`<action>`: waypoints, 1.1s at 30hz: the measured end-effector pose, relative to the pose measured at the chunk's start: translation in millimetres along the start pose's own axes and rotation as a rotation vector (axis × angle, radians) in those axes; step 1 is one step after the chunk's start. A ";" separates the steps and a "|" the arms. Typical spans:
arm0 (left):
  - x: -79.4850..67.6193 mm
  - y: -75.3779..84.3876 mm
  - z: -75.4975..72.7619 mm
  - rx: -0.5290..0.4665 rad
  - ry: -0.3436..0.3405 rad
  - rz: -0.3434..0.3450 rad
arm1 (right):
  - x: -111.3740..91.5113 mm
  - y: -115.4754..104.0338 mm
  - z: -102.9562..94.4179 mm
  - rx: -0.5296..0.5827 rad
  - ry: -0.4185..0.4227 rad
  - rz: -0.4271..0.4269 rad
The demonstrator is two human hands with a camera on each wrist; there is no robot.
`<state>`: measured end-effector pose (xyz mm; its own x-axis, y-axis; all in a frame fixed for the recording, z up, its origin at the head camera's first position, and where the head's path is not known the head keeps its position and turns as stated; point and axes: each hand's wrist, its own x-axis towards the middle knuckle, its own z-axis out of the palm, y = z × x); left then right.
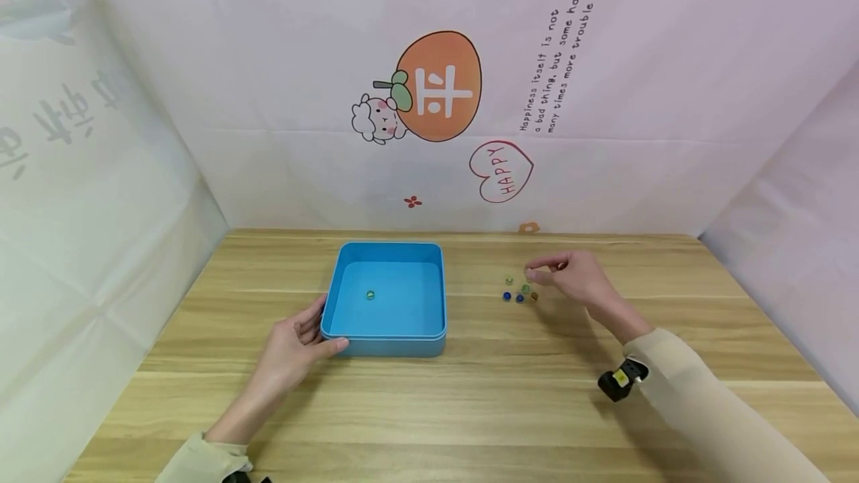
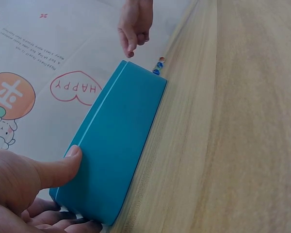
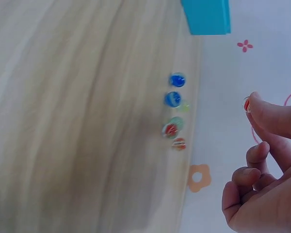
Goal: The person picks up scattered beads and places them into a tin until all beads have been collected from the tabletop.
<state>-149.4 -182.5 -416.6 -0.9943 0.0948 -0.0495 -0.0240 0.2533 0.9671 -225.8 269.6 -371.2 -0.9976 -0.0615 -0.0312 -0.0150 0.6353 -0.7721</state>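
A square blue box (image 1: 409, 304) with no lid stands on the wooden table. At its near left corner my left hand (image 1: 285, 352) grips it, thumb on the front wall and fingers along the left side. One greenish glass marble (image 1: 370, 295) lies inside. To the right of the box, my right hand (image 1: 577, 278) is raised over a loose group of marbles. Between thumb and index finger it pinches a marble with red and white streaks (image 3: 247, 104), partly covered by the thumb. Below are blue marbles (image 3: 173, 99), a red one (image 3: 170, 130) and pale green ones (image 1: 509, 281).
The wood-grain table (image 1: 403, 416) ends at a white printed cloth (image 1: 288, 177) that hangs behind and at both sides. A stretch of tabletop separates the box from the marbles. A black wrist camera (image 1: 617, 382) sits on the right sleeve.
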 end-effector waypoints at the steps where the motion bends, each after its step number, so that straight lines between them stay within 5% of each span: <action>1: 0.1 0.3 0.1 0.000 -0.002 0.001 | 0.3 -2.2 -0.4 0.013 0.002 -0.002; 33: -1.0 1.2 0.5 0.003 -0.004 -0.008 | 9.6 -52.4 17.5 0.120 -0.005 -0.071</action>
<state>-148.5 -181.8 -415.4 -0.9936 0.0964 -0.0583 -0.0318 0.2565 0.9660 -233.4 222.3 -342.2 -0.9940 -0.1069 0.0235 -0.0772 0.5324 -0.8430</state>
